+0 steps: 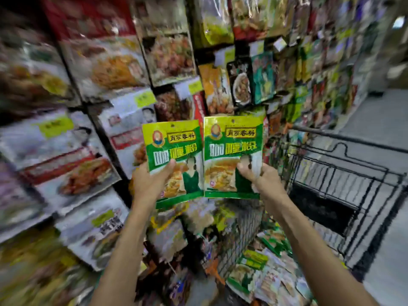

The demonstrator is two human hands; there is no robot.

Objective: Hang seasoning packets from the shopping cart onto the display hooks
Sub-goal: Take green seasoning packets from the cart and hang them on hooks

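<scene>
Two green packets | left hand (pixel 147 182) pinches left packet (pixel 174 160) | right hand (pixel 262 180) pinches right packet (pixel 233 155)

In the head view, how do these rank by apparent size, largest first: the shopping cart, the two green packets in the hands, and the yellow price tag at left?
1. Shopping cart.
2. Left-hand packet and right-hand packet: they look alike, so no ranking between them.
3. Yellow price tag, though blur softens its edges.

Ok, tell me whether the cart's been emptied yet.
Not empty: packets lie inside the shopping cart.
</scene>
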